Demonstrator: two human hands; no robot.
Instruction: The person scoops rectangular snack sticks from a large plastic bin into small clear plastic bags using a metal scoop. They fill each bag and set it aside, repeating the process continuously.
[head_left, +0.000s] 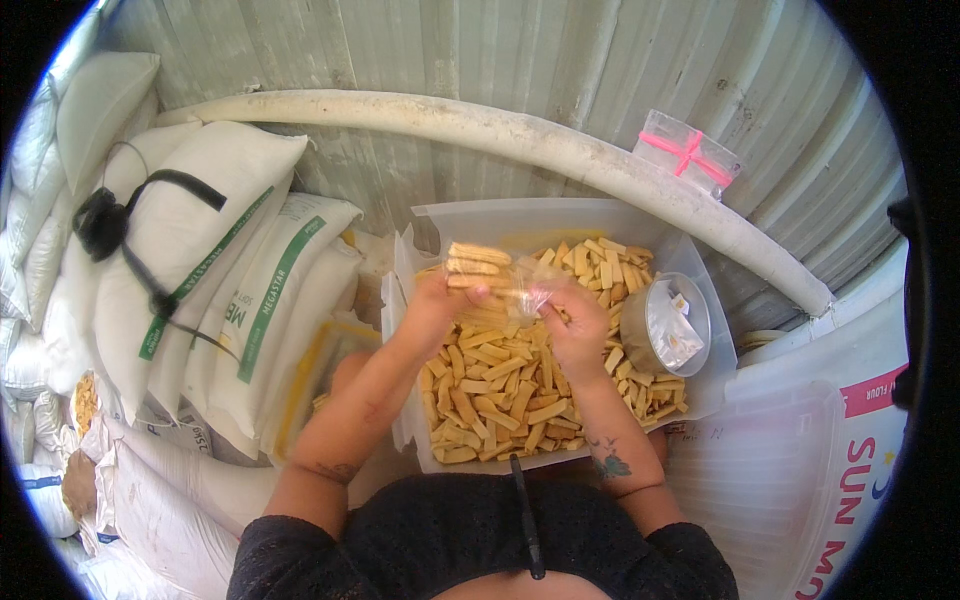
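Observation:
A clear plastic bag of biscuit sticks (478, 262) is held up between my hands, over a large translucent plastic bin (495, 214). My left hand (439, 304) grips the filled end, where several sticks lie stacked side by side. My right hand (574, 319) pinches the gathered, loose end of the plastic; this part is slightly blurred. Below them, loose golden biscuit sticks (502, 390) cover the bin's floor. Inside the bin at the right stands a round metal tin (637, 326), with white packets (675, 334) in it.
White flour sacks (247, 315) are piled to the left, one with a black strap and pouch (101, 225) on it. Behind the bin, a thick white pipe (450, 116) crosses a corrugated metal wall (525, 45). A stack of clear plastic bags tied with pink ribbon (686, 154) rests on the pipe.

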